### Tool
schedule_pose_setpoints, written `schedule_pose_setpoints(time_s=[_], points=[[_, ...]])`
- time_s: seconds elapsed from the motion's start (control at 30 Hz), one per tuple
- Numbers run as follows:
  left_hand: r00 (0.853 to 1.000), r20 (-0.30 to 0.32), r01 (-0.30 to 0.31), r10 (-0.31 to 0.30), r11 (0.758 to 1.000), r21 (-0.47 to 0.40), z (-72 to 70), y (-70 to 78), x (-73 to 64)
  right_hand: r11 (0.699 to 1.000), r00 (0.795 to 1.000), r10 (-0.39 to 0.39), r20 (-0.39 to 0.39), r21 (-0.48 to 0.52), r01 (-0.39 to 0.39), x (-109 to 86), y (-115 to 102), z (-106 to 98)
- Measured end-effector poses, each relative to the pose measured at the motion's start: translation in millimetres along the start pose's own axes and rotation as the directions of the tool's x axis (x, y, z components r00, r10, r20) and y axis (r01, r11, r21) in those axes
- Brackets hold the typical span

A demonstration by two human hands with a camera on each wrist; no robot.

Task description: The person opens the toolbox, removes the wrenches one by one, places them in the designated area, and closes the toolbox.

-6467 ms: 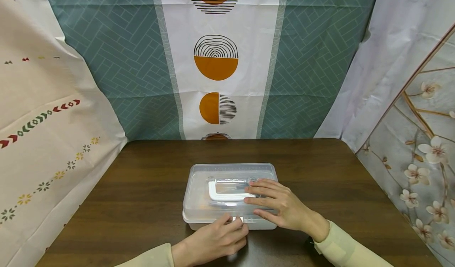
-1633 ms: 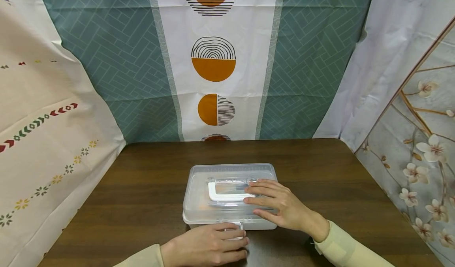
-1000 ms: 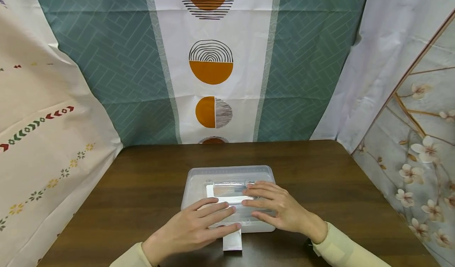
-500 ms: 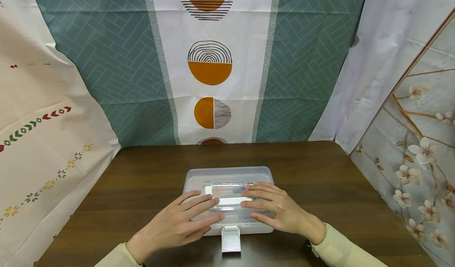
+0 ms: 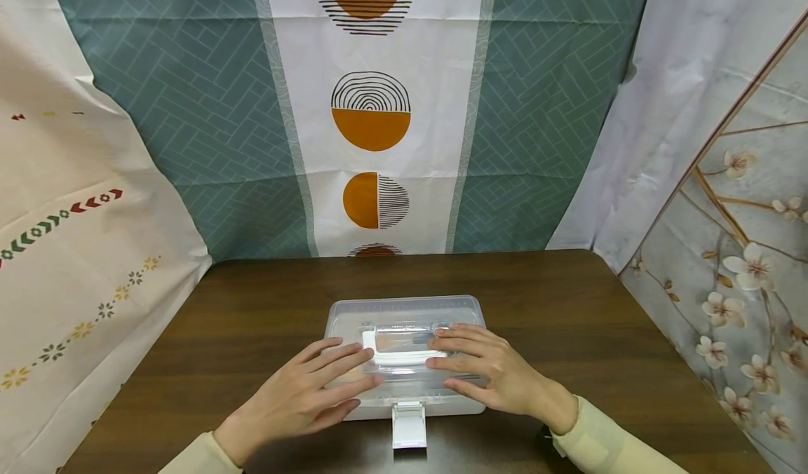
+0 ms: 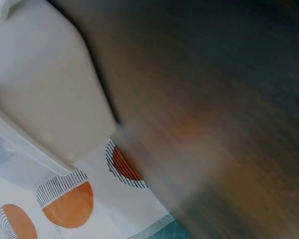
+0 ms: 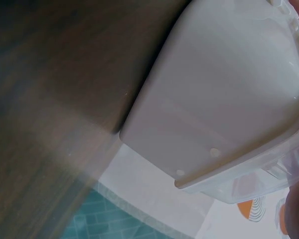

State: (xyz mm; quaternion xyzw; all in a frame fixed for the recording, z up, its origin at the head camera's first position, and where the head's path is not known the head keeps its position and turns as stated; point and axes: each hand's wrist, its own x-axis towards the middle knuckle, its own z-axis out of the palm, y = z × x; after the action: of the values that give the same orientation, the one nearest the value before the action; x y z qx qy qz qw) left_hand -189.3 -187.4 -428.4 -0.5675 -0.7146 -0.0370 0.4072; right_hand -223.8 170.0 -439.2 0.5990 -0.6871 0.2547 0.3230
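Observation:
A lidded plastic storage box [image 5: 413,384] with a clear lid and a white carry handle [image 5: 404,358] lies near the middle of the table. At its front the white latch [image 5: 409,428] hangs folded outward, off the box wall. My left hand [image 5: 306,393], fingers spread and nearly straight, is over the lid's left front. Over the right part of the lid, my right hand [image 5: 499,372] rests with spread fingers, their tips by the handle. The box's pale side wall [image 6: 50,84] fills the left wrist view's left part. Its opposite wall [image 7: 214,89] shows in the right wrist view.
The dark wooden table [image 5: 271,306] extends around the box. Behind it hangs a green and white patterned cloth [image 5: 385,137]. A cream embroidered cloth [image 5: 82,235] hangs at the left, and a flower-printed cloth [image 5: 726,334] at the right.
The latch has swung down and outward from the box front. My left hand has let go of it and moved up and left over the lid. My right hand has stayed on the lid.

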Motion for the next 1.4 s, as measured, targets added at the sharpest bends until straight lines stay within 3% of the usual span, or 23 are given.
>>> schedule_pose_setpoints(time_s=[0.17, 0.3, 0.47, 0.6, 1.03, 1.4], points=[[1.0, -0.014, -0.01, 0.01, 1.0, -0.006, 3.6, -1.0, -4.8, 1.0, 1.0, 0.002, 0.013, 0.004, -0.002, -0.1, -0.6, -1.6], [0.999, -0.027, -0.026, 0.026, 1.0, -0.015, 8.1, -1.5, -8.1, 1.0, 0.996, 0.027, 0.09, 0.007, -0.028, 1.3, -2.7, -8.4], [0.999, -0.032, -0.004, 0.003, 0.999, -0.047, 11.6, -3.1, -11.8, 0.994, 0.969, 0.086, 0.232, 0.048, -0.1, 2.8, -5.4, -18.7], [0.999, -0.03, 0.009, -0.011, 0.997, -0.075, 11.8, -4.7, -11.4, 0.99, 0.952, 0.102, 0.289, 0.06, -0.125, 4.2, -5.4, -23.4], [0.998, -0.062, 0.014, -0.023, 0.989, -0.148, 7.2, -9.4, -4.0, 0.979, 0.948, 0.151, 0.279, 0.088, -0.182, 4.5, -5.1, -22.6], [0.998, -0.058, 0.008, -0.016, 0.991, -0.136, 5.6, -10.8, -3.2, 0.968, 0.934, 0.188, 0.303, 0.105, -0.229, 3.2, -6.8, -22.7]])
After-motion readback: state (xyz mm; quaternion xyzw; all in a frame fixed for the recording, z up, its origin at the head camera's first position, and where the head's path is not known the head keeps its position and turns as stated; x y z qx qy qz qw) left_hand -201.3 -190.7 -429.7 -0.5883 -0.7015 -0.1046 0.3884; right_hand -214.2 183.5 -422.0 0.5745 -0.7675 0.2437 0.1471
